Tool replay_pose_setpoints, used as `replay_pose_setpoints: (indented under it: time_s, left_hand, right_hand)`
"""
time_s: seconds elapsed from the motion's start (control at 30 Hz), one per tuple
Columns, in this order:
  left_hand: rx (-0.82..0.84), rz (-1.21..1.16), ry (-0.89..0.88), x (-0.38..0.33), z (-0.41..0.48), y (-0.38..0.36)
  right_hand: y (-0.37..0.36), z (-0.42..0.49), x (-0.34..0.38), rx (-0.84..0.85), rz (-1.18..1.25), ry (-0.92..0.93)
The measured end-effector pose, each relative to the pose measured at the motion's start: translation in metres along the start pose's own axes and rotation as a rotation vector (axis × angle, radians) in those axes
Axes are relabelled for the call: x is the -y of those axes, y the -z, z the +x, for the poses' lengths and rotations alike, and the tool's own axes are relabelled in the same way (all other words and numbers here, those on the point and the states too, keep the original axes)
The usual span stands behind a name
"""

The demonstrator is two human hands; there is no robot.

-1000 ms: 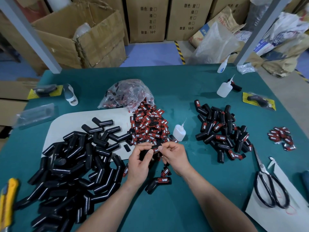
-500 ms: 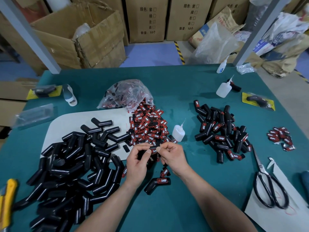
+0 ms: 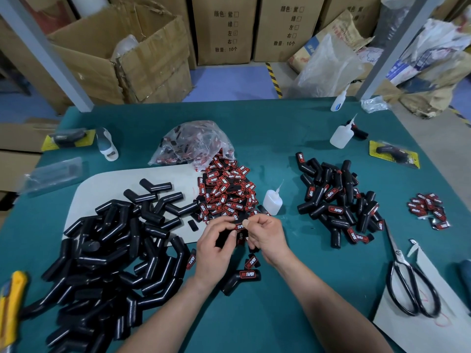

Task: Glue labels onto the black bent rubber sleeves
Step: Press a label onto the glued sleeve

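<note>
Black sleeve [image 3: 224,241], one label [image 3: 239,226], two hands [image 3: 212,253] [image 3: 267,238]

Green table [image 3: 293,314]; sleeves [image 3: 107,263], labels [image 3: 226,189], glue bottle [image 3: 272,201], scissors [image 3: 407,284] on it

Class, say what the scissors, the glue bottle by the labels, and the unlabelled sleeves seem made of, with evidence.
Scissors: bright steel-like blades, glossy black coated handles. Glue bottle: translucent whitish plastic, probably soft. Unlabelled sleeves: matte-to-satin black rubber, apparently, with dull highlights.
</note>
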State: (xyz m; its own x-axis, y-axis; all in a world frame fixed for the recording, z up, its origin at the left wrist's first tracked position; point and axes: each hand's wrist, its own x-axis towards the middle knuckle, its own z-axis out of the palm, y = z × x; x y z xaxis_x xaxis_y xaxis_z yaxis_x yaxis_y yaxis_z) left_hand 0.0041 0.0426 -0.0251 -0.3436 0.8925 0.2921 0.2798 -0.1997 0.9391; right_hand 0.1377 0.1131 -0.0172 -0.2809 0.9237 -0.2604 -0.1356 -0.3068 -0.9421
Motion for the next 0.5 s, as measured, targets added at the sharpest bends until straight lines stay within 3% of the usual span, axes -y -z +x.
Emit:
replay_pose_setpoints:
  time_s: [0.5]
  left_hand:
    - [-0.008,0.019,0.036,0.0029,0.0021,-0.0004]
  right_hand:
    - [-0.0016,-0.0037,0.0103,0.007,0.044,-0.066]
